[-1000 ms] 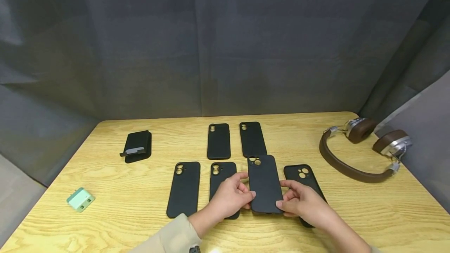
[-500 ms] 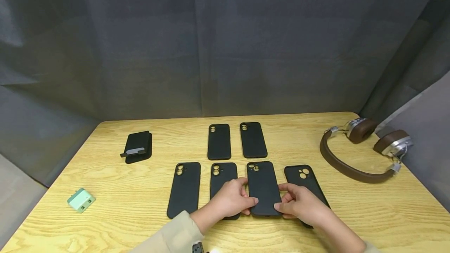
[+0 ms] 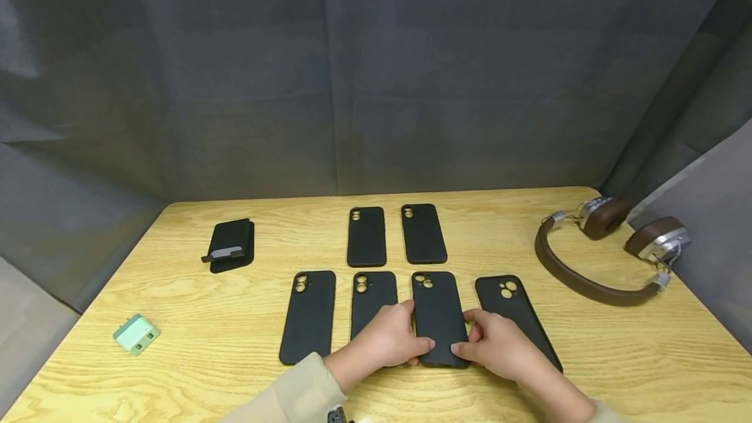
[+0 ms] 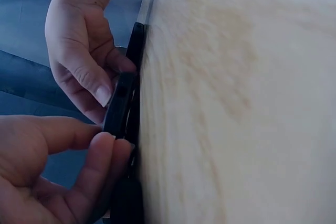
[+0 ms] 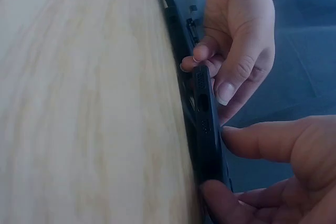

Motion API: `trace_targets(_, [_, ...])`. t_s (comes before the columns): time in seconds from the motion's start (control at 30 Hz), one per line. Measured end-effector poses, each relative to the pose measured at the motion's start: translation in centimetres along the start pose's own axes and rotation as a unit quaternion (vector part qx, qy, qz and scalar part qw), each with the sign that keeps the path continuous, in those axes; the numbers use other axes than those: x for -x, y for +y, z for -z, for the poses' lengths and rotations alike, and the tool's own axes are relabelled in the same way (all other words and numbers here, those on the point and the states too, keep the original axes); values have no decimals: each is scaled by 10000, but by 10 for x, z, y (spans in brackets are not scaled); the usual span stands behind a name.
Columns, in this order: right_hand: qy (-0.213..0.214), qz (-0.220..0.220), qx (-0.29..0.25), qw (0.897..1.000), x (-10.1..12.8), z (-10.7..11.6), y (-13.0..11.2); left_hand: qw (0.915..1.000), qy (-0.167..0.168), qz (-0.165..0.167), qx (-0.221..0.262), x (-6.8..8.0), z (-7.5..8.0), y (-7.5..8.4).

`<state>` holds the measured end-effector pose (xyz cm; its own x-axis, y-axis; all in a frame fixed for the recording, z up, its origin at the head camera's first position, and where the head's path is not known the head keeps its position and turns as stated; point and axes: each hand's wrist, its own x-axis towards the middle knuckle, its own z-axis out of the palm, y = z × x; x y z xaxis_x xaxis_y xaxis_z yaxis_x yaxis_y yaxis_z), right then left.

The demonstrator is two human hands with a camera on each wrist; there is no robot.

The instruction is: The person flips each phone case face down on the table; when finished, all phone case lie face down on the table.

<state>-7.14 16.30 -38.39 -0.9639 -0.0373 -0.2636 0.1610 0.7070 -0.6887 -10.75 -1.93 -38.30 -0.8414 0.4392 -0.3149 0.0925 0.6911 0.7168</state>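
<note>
Both hands pinch a black phone case point(image 3: 439, 318) by its lower sides, thumbs on its back; it lies at the right of the front row, camera cutouts at the far end. My left hand point(image 3: 389, 338) covers part of a second phone case point(image 3: 371, 299) beside it. My right hand point(image 3: 496, 346) overlaps the edge of another phone case point(image 3: 519, 309), lying tilted with its hollow inside up. In the left wrist view, the held phone case point(image 4: 119, 103) shows edge-on between fingers and thumbs of both hands. The right wrist view shows its lower edge with the port opening.
Another phone case point(image 3: 307, 318) lies at the left of the front row. Two more phone cases, a left one point(image 3: 366, 237) and a right one point(image 3: 424, 234), form the back row. Brown headphones point(image 3: 587, 282), a black card wallet stand point(image 3: 230, 245) and a green charger point(image 3: 136, 334) sit on the table.
The held phone case has come down toward the near side and now lies in line with the front row. Both hands have moved slightly nearer with it, still pinching its sides.
</note>
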Motion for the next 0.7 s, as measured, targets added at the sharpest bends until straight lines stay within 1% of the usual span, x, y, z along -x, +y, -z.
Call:
trace_targets(0.17, [85,51,232,9997,-1,-2,-2,9999,3,60,-124,0,-1,1])
trace_targets(0.37, [160,15,285,9995,-1,-3,-3,9998,-14,39,-185,-1,-3,1])
trace_targets(0.7, [146,20,340,9993,-1,-4,-3,9997,-26,99,-211,0,-3,2])
